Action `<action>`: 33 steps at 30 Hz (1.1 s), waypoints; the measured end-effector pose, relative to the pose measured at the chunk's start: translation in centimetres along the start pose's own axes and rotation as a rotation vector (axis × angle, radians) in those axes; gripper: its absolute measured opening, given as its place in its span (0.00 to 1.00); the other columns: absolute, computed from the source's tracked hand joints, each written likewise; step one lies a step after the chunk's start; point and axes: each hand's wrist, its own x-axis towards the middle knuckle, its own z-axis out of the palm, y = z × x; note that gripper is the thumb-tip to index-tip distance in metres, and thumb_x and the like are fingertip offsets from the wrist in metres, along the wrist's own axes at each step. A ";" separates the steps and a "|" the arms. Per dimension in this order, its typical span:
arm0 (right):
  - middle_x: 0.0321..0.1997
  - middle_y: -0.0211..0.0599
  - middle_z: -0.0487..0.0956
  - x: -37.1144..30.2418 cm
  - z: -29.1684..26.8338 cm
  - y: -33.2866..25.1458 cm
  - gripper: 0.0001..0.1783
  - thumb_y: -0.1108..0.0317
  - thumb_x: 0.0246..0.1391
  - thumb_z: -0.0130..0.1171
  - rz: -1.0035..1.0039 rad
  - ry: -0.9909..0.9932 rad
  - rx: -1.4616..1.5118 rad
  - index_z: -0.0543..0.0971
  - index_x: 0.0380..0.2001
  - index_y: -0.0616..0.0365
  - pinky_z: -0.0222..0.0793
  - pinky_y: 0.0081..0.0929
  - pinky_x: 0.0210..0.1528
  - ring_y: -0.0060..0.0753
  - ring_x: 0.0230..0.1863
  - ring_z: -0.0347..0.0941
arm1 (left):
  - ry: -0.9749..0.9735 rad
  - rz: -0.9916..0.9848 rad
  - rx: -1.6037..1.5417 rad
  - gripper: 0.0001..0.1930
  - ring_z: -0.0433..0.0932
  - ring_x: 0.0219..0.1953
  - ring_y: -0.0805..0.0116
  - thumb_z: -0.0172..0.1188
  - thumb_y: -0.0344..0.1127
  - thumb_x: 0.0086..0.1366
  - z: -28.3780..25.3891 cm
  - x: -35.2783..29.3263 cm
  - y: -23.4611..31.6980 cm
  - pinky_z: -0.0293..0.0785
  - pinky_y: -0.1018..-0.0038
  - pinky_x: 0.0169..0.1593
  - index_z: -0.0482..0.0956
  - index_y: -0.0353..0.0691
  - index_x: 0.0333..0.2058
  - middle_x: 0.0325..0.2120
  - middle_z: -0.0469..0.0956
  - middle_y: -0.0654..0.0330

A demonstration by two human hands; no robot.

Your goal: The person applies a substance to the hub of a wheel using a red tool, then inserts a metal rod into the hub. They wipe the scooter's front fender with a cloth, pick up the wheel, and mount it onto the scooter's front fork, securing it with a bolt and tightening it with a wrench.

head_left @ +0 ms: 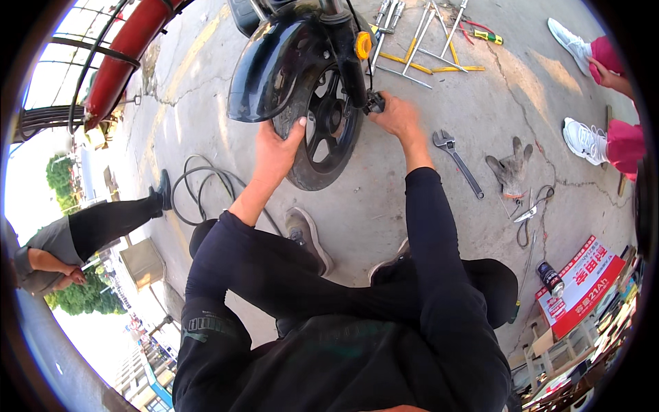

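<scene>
A motorbike's front wheel (327, 115) with dark spokes stands in front of me, under a glossy black mudguard (261, 75). My left hand (274, 151) grips the wheel's black tyre (309, 175) low on its left side. The thumb lies on the tread, and the other fingers are hidden behind it. With my right hand (399, 122) I hold a small dark brake caliper (374, 102) beside the lower end of the fork leg (351, 65). It is close to the wheel's right side. An orange reflector (363, 45) sits higher on the fork.
An adjustable wrench (458, 163), a grey work glove (511, 170) and scissors (527, 214) lie to my right. Several T-handle wrenches (417, 41) and pliers (484, 33) lie farther off. A spray can (550, 278) rests by a red-and-white box (583, 285). A hose (199, 185) coils left. People stand on both sides.
</scene>
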 end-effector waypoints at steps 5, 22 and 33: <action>0.46 0.53 0.81 -3.5 4.4 -0.2 0.37 0.47 0.40 0.73 -0.068 0.421 -0.023 0.78 0.54 0.51 0.74 0.41 0.52 0.52 0.47 0.78 | -0.117 -0.024 0.101 0.24 0.79 0.47 0.65 0.68 0.39 0.63 -1.2 2.3 -2.4 0.72 0.70 0.54 0.75 0.26 0.51 0.45 0.82 0.50; 0.41 0.42 0.83 -6.0 9.4 -6.8 0.29 0.66 0.47 0.71 0.133 0.555 0.944 0.77 0.51 0.72 0.74 0.26 0.47 0.29 0.41 0.79 | -0.184 -0.005 -0.092 0.30 0.82 0.43 0.62 0.70 0.47 0.60 -2.5 3.3 -3.1 0.75 0.70 0.49 0.73 0.28 0.51 0.41 0.83 0.47; 0.33 0.43 0.86 -8.3 6.2 -12.2 0.24 0.57 0.47 0.70 0.228 0.625 0.819 0.83 0.40 0.69 0.76 0.29 0.43 0.29 0.37 0.82 | -0.169 -0.023 -0.194 0.33 0.80 0.43 0.68 0.71 0.45 0.61 -3.6 1.5 -5.8 0.74 0.71 0.50 0.70 0.25 0.54 0.43 0.82 0.51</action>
